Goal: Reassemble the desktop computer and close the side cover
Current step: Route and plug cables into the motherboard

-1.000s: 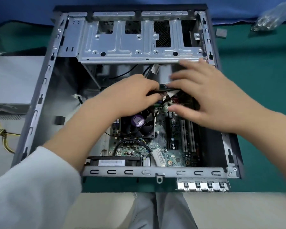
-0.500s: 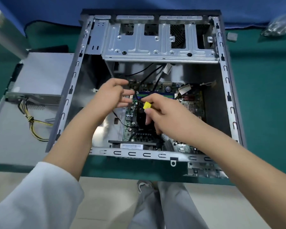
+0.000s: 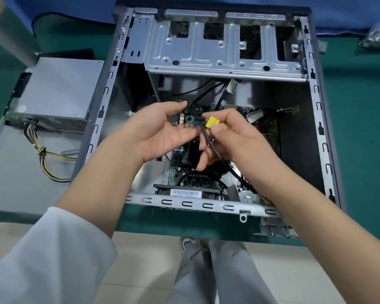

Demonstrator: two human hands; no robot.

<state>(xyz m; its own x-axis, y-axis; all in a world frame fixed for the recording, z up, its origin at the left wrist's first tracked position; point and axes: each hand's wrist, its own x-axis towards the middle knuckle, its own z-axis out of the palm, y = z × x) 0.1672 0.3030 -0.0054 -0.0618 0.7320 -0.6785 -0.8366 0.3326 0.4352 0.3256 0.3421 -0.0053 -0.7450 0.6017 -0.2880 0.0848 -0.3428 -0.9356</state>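
The right hand (image 3: 235, 139) pinches a small yellow plastic connector (image 3: 212, 122) between thumb tip and forefinger, its remaining fingers curled below around the thin black cable (image 3: 208, 141) that runs from the connector down past the palm. The left hand (image 3: 160, 132) is palm up just beside it, fingers loosely spread and slightly bent; its fingertips lie against the black cable near the connector, and whether they actually clasp it cannot be told. Both hands hover above the green motherboard (image 3: 180, 154) in the middle of the open grey metal desktop computer case (image 3: 316, 119), which lies on its side with the cover off. More black cables rise from the board toward the silver stamped-steel drive cage (image 3: 219, 51) at the far end of the case. A black fan with a white barcode label (image 3: 185, 192) sits at the near wall. Left of the case, a grey boxy power supply (image 3: 59, 93) with yellow and black wires (image 3: 46, 161) rests on a flat grey metal panel (image 3: 13, 183), all on a green table mat (image 3: 360, 106).
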